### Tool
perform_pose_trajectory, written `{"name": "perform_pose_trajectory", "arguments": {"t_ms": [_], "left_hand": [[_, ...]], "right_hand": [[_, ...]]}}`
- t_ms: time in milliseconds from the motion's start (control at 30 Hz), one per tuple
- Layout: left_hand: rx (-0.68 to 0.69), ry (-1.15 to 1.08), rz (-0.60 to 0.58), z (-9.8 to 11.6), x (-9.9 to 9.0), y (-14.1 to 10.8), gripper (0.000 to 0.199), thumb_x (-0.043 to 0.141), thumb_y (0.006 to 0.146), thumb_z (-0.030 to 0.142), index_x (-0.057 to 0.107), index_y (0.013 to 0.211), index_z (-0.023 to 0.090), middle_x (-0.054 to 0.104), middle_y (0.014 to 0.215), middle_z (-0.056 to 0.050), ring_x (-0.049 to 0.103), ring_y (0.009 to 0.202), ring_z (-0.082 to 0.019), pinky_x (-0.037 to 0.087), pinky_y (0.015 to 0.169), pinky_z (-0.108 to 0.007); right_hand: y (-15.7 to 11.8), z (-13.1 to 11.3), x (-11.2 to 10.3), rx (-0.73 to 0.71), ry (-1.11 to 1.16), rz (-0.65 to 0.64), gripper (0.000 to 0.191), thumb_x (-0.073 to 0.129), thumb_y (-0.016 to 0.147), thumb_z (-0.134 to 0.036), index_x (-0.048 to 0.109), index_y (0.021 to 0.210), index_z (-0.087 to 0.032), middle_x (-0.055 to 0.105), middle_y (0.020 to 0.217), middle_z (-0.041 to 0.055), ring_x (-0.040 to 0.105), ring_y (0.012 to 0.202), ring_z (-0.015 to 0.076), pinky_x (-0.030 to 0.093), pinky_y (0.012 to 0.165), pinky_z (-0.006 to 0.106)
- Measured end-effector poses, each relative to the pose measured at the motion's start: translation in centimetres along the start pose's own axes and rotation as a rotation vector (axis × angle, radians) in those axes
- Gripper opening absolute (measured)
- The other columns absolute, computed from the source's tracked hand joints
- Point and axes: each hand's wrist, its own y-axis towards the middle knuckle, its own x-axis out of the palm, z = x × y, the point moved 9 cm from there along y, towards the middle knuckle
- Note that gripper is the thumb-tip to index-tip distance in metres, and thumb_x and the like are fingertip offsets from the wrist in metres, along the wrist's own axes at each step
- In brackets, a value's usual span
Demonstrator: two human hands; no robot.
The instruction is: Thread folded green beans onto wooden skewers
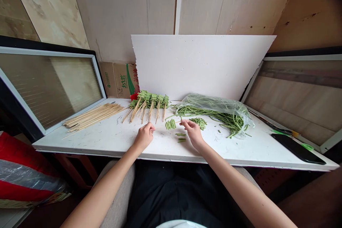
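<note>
Two hands, well apart: your left hand [145,136] pinches the skewer [159,127] at its left, your right hand [191,131] its right, bean pieces [170,124] between, above the table [107,140]; best keep it level.

Black cloth [176,192] over lap; both forearms [109,185] bare

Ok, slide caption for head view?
Left hand holds a bamboo skewer of cut long beans; right hand at its tip.
</note>
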Motion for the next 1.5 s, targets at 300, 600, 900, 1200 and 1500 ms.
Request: {"name": "perform_pose_trajectory", "arguments": {"t_ms": [300, 600, 900, 1200, 1500], "left_hand": [[0.024, 0.019, 0.029, 0.4, -0.4, 0.0, 0.021, 0.048, 0.092, 0.005, 0.052, 0.082, 0.023, 0.067, 0.074, -0.001, 0.071, 0.075, -0.019, 0.049, 0.064, -0.025], [0.025, 0.016, -0.005, 0.5, 0.0, 0.0, 0.023, 0.047, 0.089, 0.001, 0.055, 0.083, 0.023, 0.071, 0.079, -0.002, 0.072, 0.078, -0.019, 0.052, 0.068, -0.027], [0.096, -0.020, 0.034, 1.1, 0.0, -0.1, 0.025, 0.047, 0.087, -0.002, 0.053, 0.084, 0.023, 0.069, 0.081, -0.002, 0.073, 0.081, -0.019, 0.054, 0.064, -0.025], [0.114, -0.006, 0.037, 1.2, -0.1, -0.1, 0.027, 0.046, 0.086, -0.004, 0.053, 0.084, 0.023, 0.068, 0.080, -0.002, 0.074, 0.080, -0.019, 0.056, 0.065, -0.025], [0.099, 0.018, 0.081, 0.9, -0.5, -0.2, 0.026, 0.047, 0.087, -0.002, 0.053, 0.086, 0.023, 0.070, 0.082, -0.002, 0.074, 0.084, -0.019, 0.057, 0.068, -0.026]], "right_hand": [[0.1, -0.4, -0.3, -0.027, 0.025, 0.042, 0.039, 0.077, 0.081, -0.063, 0.079, 0.082, -0.024, 0.078, 0.098, 0.0098, 0.067, 0.105, 0.0322, 0.045, 0.099, 0.045], [-1.3, 0.6, 2.2, 0.000, 0.025, -0.019, 0.045, 0.077, 0.079, -0.067, 0.076, 0.083, -0.022, 0.077, 0.098, 0.0088, 0.067, 0.093, 0.0287, 0.048, 0.085, 0.038], [-1.6, 0.7, 1.5, 0.048, -0.014, 0.064, 0.048, 0.076, 0.078, -0.066, 0.074, 0.082, -0.019, 0.075, 0.093, 0.0076, 0.066, 0.095, 0.0273, 0.045, 0.090, 0.036], [-1.3, 0.9, 1.4, 0.065, -0.005, 0.053, 0.047, 0.081, 0.074, -0.065, 0.074, 0.075, -0.018, 0.074, 0.083, 0.0081, 0.066, 0.083, 0.0248, 0.047, 0.081, 0.035], [-1.4, 0.0, 1.9, 0.050, 0.014, -0.019, 0.045, 0.088, 0.069, -0.059, 0.078, 0.084, -0.018, 0.076, 0.091, 0.0097, 0.068, 0.087, 0.0257, 0.049, 0.082, 0.036]]}}
